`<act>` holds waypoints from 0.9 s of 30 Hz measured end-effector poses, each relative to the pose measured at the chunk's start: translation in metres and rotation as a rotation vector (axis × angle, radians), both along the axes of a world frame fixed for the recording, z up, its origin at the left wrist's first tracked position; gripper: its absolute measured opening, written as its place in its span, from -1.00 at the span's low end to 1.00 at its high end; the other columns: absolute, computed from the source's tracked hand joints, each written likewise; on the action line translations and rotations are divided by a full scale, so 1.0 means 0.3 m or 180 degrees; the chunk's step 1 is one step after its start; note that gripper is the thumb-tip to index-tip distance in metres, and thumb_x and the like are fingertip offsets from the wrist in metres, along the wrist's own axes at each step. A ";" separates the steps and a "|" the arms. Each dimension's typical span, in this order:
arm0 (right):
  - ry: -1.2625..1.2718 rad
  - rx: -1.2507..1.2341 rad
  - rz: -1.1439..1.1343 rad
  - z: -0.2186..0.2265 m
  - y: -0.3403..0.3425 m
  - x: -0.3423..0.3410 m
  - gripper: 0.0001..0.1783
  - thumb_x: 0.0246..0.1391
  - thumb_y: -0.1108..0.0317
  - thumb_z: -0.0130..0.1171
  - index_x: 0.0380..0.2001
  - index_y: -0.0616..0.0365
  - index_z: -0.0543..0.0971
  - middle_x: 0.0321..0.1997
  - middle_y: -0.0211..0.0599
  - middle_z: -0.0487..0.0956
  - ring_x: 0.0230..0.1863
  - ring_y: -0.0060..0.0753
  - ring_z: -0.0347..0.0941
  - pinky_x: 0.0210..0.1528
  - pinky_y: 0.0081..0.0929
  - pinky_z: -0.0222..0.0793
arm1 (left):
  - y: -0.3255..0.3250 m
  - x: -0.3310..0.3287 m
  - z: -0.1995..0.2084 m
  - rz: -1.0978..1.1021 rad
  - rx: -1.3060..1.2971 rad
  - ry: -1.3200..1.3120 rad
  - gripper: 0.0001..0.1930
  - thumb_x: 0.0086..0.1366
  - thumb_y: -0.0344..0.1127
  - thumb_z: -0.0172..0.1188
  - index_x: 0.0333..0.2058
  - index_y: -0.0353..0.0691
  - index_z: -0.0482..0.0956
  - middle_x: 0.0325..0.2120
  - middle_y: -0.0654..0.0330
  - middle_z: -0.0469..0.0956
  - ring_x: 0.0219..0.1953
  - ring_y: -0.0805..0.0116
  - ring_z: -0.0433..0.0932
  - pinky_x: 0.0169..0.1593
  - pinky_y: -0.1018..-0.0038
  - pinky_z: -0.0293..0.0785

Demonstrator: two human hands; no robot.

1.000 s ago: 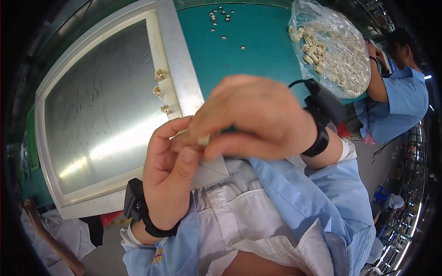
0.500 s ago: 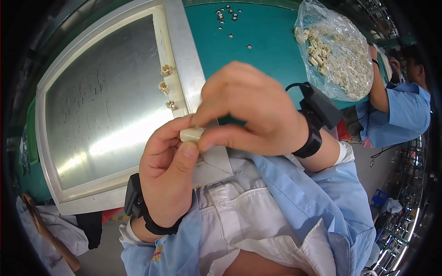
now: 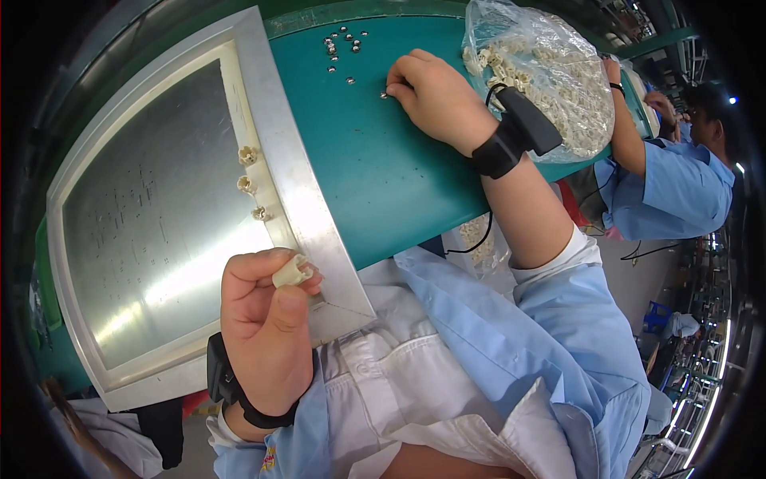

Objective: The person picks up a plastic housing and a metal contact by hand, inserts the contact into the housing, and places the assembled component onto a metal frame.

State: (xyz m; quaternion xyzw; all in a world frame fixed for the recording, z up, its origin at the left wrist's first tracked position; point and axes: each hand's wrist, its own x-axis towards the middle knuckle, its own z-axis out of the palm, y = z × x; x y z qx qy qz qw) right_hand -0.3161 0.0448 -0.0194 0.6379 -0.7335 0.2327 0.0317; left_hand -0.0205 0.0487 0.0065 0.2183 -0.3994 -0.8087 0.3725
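My left hand (image 3: 267, 331) pinches a cream plastic socket-like piece (image 3: 289, 272) between thumb and fingers, over the near corner of the framed panel (image 3: 319, 219). The piece is hollow, and its notched open end faces right. Out over the green table mat (image 3: 375, 176), my right hand (image 3: 447, 100) is stretched forward. Its thumb and forefinger close on a small shiny metal piece (image 3: 384, 95) at the mat's surface. Several similar metal pieces (image 3: 332, 46) lie scattered farther back and left. Three cream pieces (image 3: 246, 185) stand in a row on the panel's right inner ledge.
A clear plastic bag (image 3: 558, 88) full of cream pieces sits at the back right, beside my right hand. Beyond it, a person in a blue shirt (image 3: 686, 188) works at the same table. Another person's arm (image 3: 84, 419) shows at the lower left.
My right hand has left the cream piece and reached forward and right to a metal piece on the mat. My left hand keeps the cream piece, now lower, its open end showing.
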 end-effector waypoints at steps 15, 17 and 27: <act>-0.0299 0.0236 0.0036 -0.001 -0.070 -0.031 -0.83 -0.06 0.39 0.14 -0.37 0.21 0.49 -0.48 -0.24 0.45 -0.45 -0.34 0.40 -0.35 -0.47 0.34 | -0.005 0.022 -0.031 -0.0115 -0.0052 0.0178 -0.71 0.17 -0.38 0.14 -0.17 -0.29 0.31 -0.27 0.19 0.45 -0.22 0.47 0.43 -0.06 0.54 0.32; -0.0160 0.0151 0.0220 -0.003 -0.096 -0.022 -0.84 -0.05 0.39 0.14 -0.37 0.21 0.49 -0.47 -0.25 0.44 -0.44 -0.33 0.40 -0.35 -0.47 0.33 | -0.004 0.025 -0.037 -0.0107 -0.0077 0.0188 -0.72 0.17 -0.38 0.14 -0.17 -0.29 0.31 -0.26 0.19 0.45 -0.22 0.47 0.43 -0.06 0.54 0.32; 0.0205 0.0110 0.0638 0.006 -0.158 0.025 -0.91 -0.02 0.43 0.08 -0.42 0.20 0.45 -0.44 -0.24 0.43 -0.38 -0.22 0.37 -0.30 -0.40 0.30 | 0.008 0.014 -0.028 -0.0024 -0.0315 -0.0053 -0.71 0.21 -0.28 0.09 -0.15 -0.26 0.30 -0.32 0.17 0.39 -0.27 0.41 0.34 -0.14 0.50 0.23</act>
